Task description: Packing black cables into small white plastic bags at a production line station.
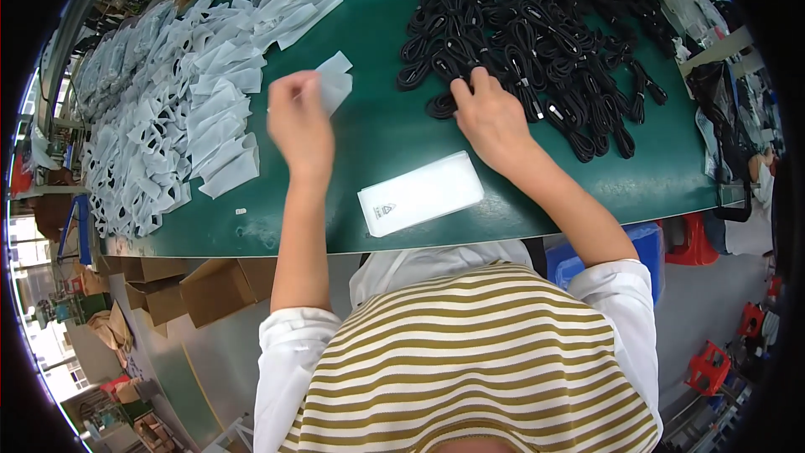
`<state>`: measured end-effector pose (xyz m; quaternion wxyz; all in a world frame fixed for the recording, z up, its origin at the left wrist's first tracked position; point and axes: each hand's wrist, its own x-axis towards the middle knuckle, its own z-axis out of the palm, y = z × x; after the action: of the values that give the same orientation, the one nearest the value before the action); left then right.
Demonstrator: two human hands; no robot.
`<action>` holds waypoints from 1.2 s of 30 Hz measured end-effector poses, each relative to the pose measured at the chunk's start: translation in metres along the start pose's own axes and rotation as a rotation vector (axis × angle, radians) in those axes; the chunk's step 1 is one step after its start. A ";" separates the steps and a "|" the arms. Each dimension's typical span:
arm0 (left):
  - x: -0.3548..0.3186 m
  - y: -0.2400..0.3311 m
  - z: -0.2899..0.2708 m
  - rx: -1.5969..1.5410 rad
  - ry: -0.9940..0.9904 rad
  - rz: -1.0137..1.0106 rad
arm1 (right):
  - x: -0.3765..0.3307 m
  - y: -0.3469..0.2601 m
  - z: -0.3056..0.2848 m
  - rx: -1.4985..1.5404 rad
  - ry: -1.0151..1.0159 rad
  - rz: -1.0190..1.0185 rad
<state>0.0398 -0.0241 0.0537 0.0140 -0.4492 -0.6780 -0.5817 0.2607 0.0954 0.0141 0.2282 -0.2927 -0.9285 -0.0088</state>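
1. Green tabletop (369, 130) spans the upper half of the frame, with both bare hands above it.
2. Left of centre, the left hand (302, 122) is blurred, its fingers curled well in. A translucent pouch (337, 84) shows against its right side; the blur leaves me unable to tell how firmly it is held.
3. Right of centre, the right hand (493, 113) is half open, fingers bent downward at the near left edge of the black cable bundles (537, 25). Whether it grips one, I cannot tell.
4. Those coiled bundles fill the upper right in a loose heap.
5. Filled pouches (222, 113) lie overlapping across the upper left.
6. Between the forearms, at centre, a stack of flat white bags (423, 195) lies slightly tilted near the table's front edge.
7. Cardboard boxes (218, 294) stand below the table, lower left.
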 end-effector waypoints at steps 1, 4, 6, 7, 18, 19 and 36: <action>-0.001 -0.005 0.010 0.175 -0.025 0.124 | -0.001 0.004 0.002 -0.052 0.024 0.035; -0.042 0.010 0.027 0.135 -0.206 0.166 | -0.019 0.019 -0.004 0.225 0.132 0.108; -0.078 0.025 0.035 0.008 -0.454 0.156 | -0.036 0.026 -0.016 0.366 0.185 0.143; -0.096 0.032 0.039 0.017 -0.520 0.191 | -0.046 0.027 -0.025 0.554 0.132 0.291; -0.131 0.033 0.051 0.014 -0.623 0.027 | -0.137 0.016 -0.061 0.928 0.002 0.537; -0.130 0.035 0.049 -0.052 -0.624 -0.057 | -0.138 0.015 -0.061 0.930 0.000 0.512; -0.114 0.046 0.033 -0.167 -0.609 0.206 | -0.108 -0.026 -0.054 0.981 -0.122 0.273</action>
<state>0.1530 -0.0689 0.0176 -0.1673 -0.6681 -0.5520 -0.4700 0.3477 0.0072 0.0195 0.2832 -0.2700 -0.7883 0.4748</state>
